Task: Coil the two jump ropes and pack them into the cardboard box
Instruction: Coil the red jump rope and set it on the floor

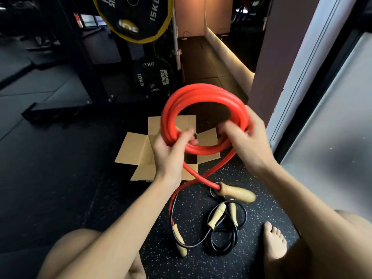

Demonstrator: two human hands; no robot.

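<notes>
A thick red jump rope is wound into a coil of several loops, held up above the open cardboard box. My left hand grips the coil's lower left side and my right hand grips its lower right side. Two red tails hang down from the coil and cross; one ends in a wooden handle in the air, the other in a wooden handle on the floor. A thin black jump rope with wooden handles lies loosely looped on the speckled floor near my knees.
A black weight rack with 10 kg and 15 kg plates stands behind the box. A wall and glass panel run along the right. My bare foot rests right of the black rope.
</notes>
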